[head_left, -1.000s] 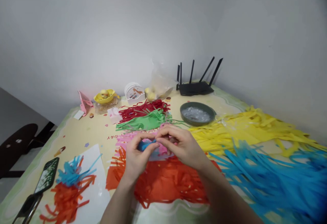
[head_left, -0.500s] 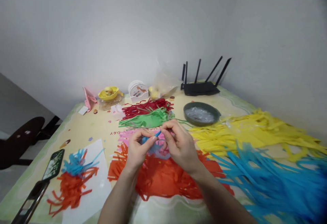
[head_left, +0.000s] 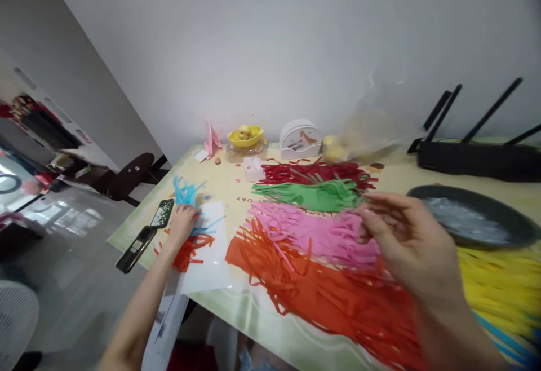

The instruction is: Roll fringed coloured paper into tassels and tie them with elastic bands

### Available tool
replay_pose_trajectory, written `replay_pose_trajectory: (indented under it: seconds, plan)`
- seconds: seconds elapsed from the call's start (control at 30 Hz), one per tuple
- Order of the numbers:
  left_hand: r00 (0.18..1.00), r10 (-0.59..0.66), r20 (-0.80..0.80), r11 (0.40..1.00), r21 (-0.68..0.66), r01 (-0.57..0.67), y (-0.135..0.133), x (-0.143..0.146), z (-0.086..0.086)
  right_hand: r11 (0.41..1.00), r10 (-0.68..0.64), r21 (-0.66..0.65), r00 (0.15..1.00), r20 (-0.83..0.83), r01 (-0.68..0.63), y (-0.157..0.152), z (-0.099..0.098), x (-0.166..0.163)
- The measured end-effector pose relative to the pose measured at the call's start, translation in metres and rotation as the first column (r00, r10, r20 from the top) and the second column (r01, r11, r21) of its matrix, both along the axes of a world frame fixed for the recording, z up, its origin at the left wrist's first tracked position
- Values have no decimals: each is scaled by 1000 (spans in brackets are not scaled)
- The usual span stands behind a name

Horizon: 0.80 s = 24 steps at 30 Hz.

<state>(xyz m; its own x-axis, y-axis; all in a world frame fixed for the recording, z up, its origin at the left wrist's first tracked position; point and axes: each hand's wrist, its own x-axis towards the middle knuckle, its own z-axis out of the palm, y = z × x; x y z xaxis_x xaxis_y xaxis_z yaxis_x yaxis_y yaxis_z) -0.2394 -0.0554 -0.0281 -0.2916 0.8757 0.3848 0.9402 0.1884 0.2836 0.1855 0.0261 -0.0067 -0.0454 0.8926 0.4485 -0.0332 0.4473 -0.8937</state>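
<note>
My left hand (head_left: 182, 223) reaches out to the left and rests on a small heap of blue paper strips (head_left: 184, 191) and orange strips (head_left: 189, 250) lying on a white sheet (head_left: 211, 261). Its fingers are tucked under the back of the hand, so I cannot see what they hold. My right hand (head_left: 403, 240) hovers with fingers loosely spread and nothing in it, above the right end of a pink strip bundle (head_left: 310, 231) and a large orange strip bundle (head_left: 333, 289).
Green strips (head_left: 313, 195) and red strips (head_left: 315, 172) lie behind the pink. A phone (head_left: 163, 213) sits by the left edge. A dark bowl (head_left: 422, 193), router (head_left: 473, 159), yellow strips (head_left: 499, 286), yellow dish (head_left: 245, 134), white round box (head_left: 299, 140) and a plastic bag (head_left: 367, 128) stand around.
Both hands were together at the centre, pinching a small blue strip. Now my left hand has gone left to the small heap, my right hand has opened, and my view has swung left.
</note>
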Motion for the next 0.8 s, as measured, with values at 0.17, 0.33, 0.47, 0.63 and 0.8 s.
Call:
replay_pose_trajectory:
  seconds: [0.17,0.33,0.47,0.63,0.8]
  plan:
    - [998,-70,-3,997,-41,70,4,27,-21,966,-254,129,919,301,225,42,-10,13]
    - [939,-341,39,939,-29,343,77,119,-13,968,-250,187,613,750,166,134,-10,-8]
    - [870,-490,50,854,-175,490,157,198,-25,997,-63,75,423,904,-13,176,-35,-51]
    - [883,-469,-38,832,-356,426,226,234,-55,1000,-16,12,246,969,18,187,-83,-74]
    - [877,-452,-166,829,-441,344,242,239,-78,964,-115,54,225,967,261,210,-96,-42]
